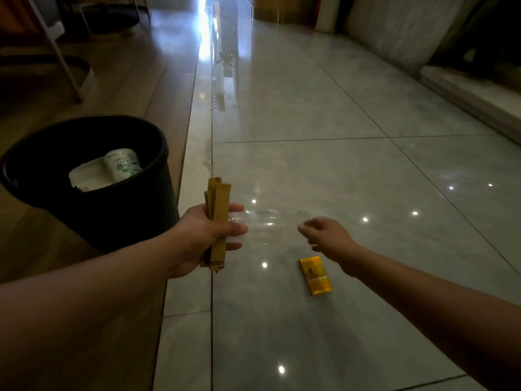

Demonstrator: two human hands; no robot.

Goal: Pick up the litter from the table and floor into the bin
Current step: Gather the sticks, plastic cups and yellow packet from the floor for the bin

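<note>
The left hand [208,235] is gripping upright brown sachets [217,204] and a clear plastic cup [262,225] pointing sideways, rightward. The right hand [328,235], blurred, is hovering loose and empty. A shiny gold packet [315,275] is lying on the floor [366,165], right of the black bin [127,218].

The scene is viewed from a single wide-angle camera worn on the head, aimed forward and down over the tiled floor [310,170]. Both forearms are seen running in from the lower corners, with the left hand [203,235] and right hand [329,235] near the lens and the black bin [135,218] at the left.
</note>
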